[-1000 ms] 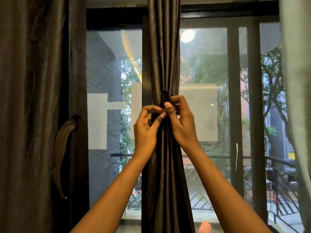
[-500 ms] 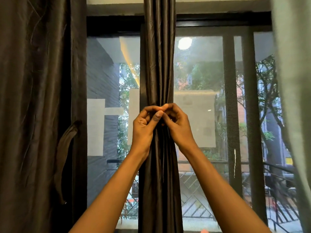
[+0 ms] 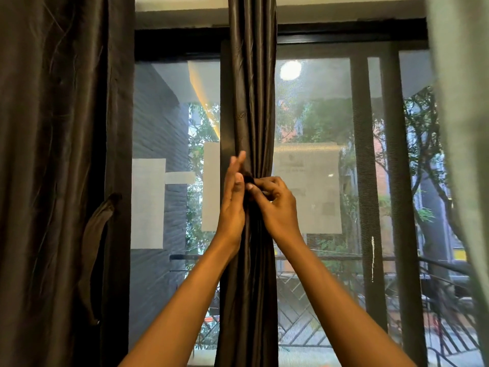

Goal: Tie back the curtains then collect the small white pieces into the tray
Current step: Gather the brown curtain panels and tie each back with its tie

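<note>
Grip: right hand (image 3: 275, 205) pinches the dark tie band at the waist of the gathered dark brown satin curtain (image 3: 251, 107); left hand (image 3: 232, 200) flat, fingers straight, pressed against the bundle's left side.
Curtain: centre of the black-framed glass window (image 3: 370, 160), cinched at hand height.
Left curtain (image 3: 53, 154): hangs untied, its loop tieback (image 3: 95, 260) dangling.
Tray, white pieces: not in view.
Method: brace the folds with the flat hand, draw the band snug, fasten before letting go.

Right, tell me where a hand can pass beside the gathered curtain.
Open gaps lie on both sides of the gathered curtain: one between it and the left curtain, one between it and the pale curtain, both in front of the window. The middle is crowded: left hand and right hand at the tie.
</note>
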